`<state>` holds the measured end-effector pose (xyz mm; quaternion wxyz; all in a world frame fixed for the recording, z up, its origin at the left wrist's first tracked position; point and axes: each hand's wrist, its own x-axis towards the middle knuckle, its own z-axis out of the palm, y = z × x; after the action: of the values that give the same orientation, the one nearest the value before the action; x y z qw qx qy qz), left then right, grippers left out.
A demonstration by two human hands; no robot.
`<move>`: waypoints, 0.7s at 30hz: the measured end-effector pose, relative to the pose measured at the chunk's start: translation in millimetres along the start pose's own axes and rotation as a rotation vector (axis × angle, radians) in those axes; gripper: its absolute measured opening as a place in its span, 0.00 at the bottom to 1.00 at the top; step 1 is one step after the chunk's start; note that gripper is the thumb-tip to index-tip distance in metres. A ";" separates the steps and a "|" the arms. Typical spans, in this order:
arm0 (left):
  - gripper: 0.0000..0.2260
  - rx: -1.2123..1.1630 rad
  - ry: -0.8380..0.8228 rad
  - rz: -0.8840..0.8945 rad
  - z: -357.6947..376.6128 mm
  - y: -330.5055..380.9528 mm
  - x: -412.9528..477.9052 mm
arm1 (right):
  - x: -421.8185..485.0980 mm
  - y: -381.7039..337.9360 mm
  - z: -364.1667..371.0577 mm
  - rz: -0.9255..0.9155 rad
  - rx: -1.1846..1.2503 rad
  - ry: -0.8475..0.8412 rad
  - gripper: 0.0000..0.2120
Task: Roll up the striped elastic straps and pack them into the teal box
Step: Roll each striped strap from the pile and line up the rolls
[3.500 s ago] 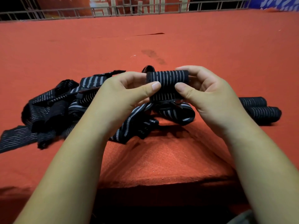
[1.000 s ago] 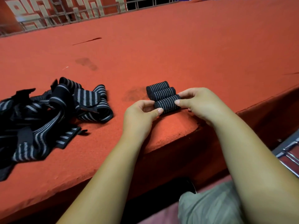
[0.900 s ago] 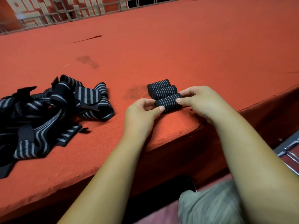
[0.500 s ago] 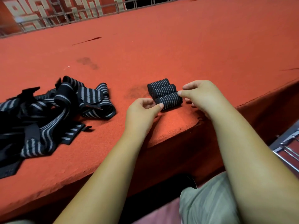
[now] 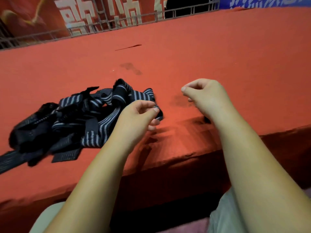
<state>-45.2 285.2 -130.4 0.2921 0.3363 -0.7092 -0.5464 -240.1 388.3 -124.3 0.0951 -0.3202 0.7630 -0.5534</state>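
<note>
Striped straps heaped on red counter, just left of left hand. I see left hand loosely curled, empty; right hand likewise released, apart from heap.

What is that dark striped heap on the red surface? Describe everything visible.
The pile of straps is a loose tangle of flat, woven-looking elastic bands, dark with pale lengthwise stripes, unrolled, one end trailing left. It lies on the red carpeted platform, near its front edge. The left hand hovers at its right end; whether it touches is unclear.
</note>
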 end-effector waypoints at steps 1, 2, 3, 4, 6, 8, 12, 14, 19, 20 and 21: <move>0.10 0.007 0.032 0.004 -12.6 -1.3 0.7 | 1.1 -4.8 12.3 -0.029 0.005 -0.022 0.07; 0.11 0.009 0.063 0.003 -25.1 -2.9 1.8 | 0.4 -10.5 24.9 -0.052 0.012 -0.045 0.06; 0.11 0.006 0.090 0.001 -37.7 -4.2 2.6 | 0.9 -14.6 36.9 -0.072 0.015 -0.065 0.05; 0.11 0.004 0.117 0.002 -50.0 -5.8 3.1 | 0.0 -19.7 47.7 -0.093 0.017 -0.084 0.05; 0.11 0.038 0.192 0.020 -76.2 -9.2 3.7 | -2.4 -30.5 69.5 -0.116 0.033 -0.118 0.05; 0.09 0.084 0.285 0.046 -102.7 -14.0 4.4 | -2.7 -38.5 91.6 -0.129 0.044 -0.143 0.05; 0.08 0.195 0.453 0.067 -149.1 -29.2 5.5 | -8.1 -56.7 128.3 -0.162 0.053 -0.202 0.05; 0.09 0.260 0.495 0.052 -168.9 -36.9 4.8 | -11.9 -64.6 144.9 -0.187 0.061 -0.232 0.05; 0.14 0.461 0.584 0.048 -204.5 -47.1 -0.9 | -26.8 -81.4 181.0 -0.261 0.038 -0.312 0.06; 0.15 0.494 0.592 0.053 -210.6 -48.7 -2.5 | -31.1 -84.8 187.0 -0.275 0.027 -0.333 0.05; 0.16 0.520 0.602 0.056 -216.6 -49.7 -4.5 | -35.4 -87.8 193.0 -0.287 0.016 -0.358 0.04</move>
<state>134.8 154.7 -128.7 0.4068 0.5245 -0.7155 -0.2176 -82.5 242.1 -123.6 0.1518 -0.5177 0.6761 -0.5018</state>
